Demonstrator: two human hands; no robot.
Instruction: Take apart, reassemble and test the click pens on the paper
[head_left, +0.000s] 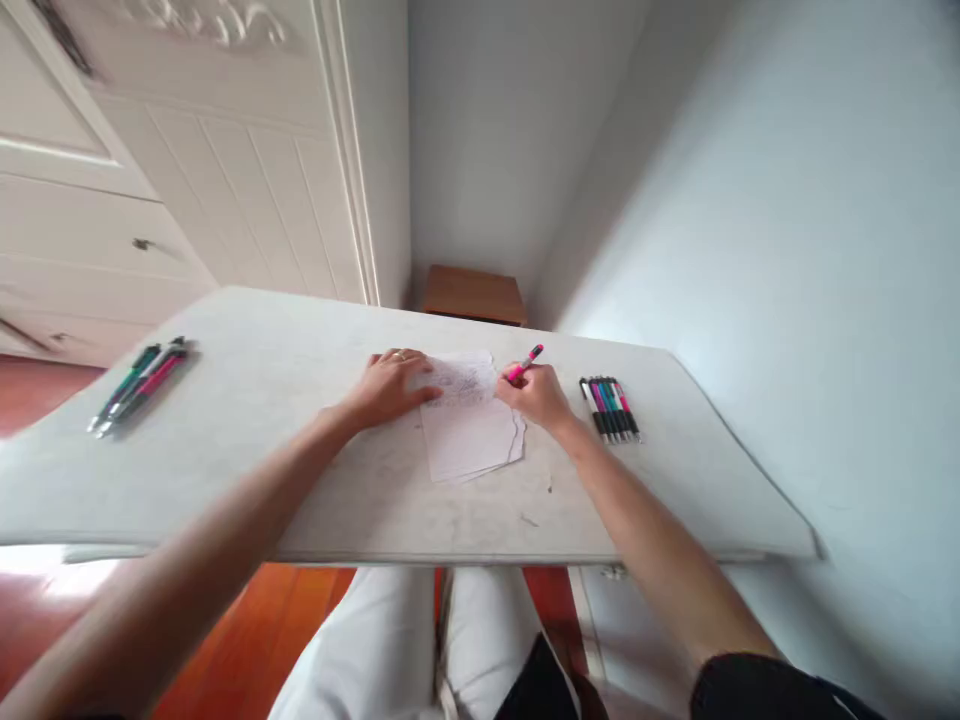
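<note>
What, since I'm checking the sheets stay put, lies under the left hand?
The left hand rests on the left edge of the paper sheets lying on the white table. Any writing beneath its fingers is hidden.

Pink pen aslant on scribbled sheets

Hot pink pen. White paper with faint grey scribbles up top. Pale, kinda marbled off-white table. Right pens in black, pink, teal, white; left pens green, black, pink. Reddish-orange floor.
</note>
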